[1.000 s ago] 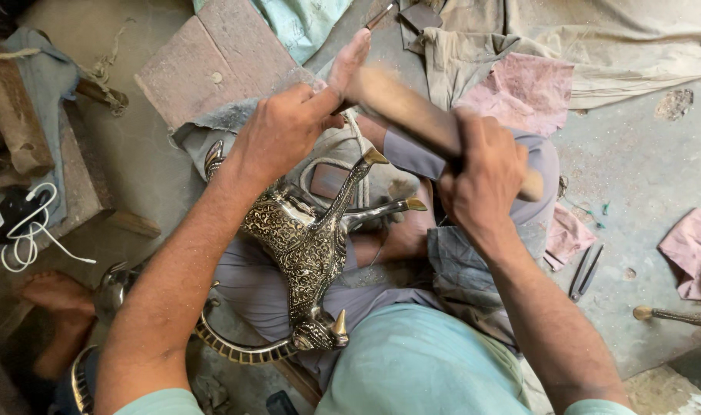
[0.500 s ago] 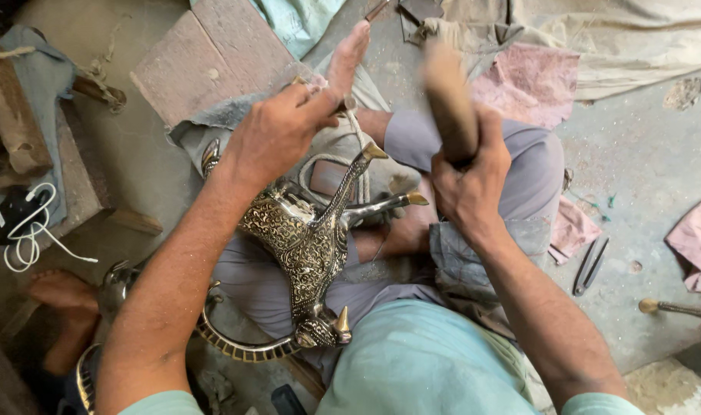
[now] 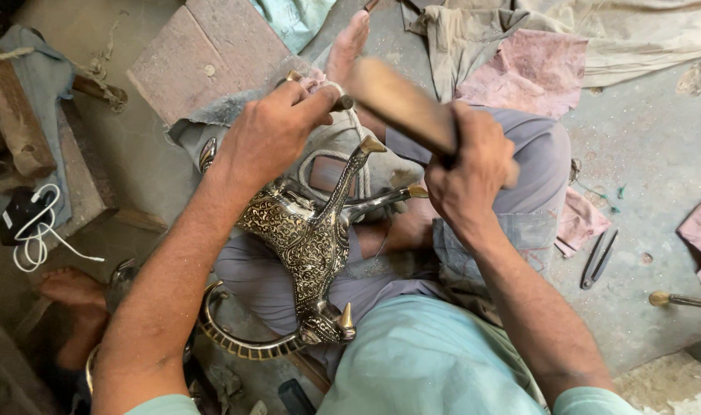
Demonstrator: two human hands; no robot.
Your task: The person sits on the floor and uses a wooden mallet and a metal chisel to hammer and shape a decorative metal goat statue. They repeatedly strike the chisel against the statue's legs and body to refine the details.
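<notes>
An engraved metal animal figure point(image 3: 308, 238) with thin legs and a curved horn lies across my lap. My left hand point(image 3: 270, 134) is shut on a small metal punch point(image 3: 337, 101), holding it near the figure's upper end. My right hand point(image 3: 470, 173) grips a wooden mallet point(image 3: 400, 104), whose blurred head is right at the punch's end. My foot point(image 3: 347, 42) stretches out beyond the hands.
A flat stone block point(image 3: 208, 54) lies at the upper left. Pink and beige cloths point(image 3: 535, 65) cover the floor at the upper right. A pair of pliers point(image 3: 599, 257) and a brass-tipped tool point(image 3: 681, 300) lie on the right. A charger with white cable point(image 3: 28, 227) sits left.
The mallet swung up to near vertical and has come back down onto the punch. My left hand has stayed in place on the punch and figure.
</notes>
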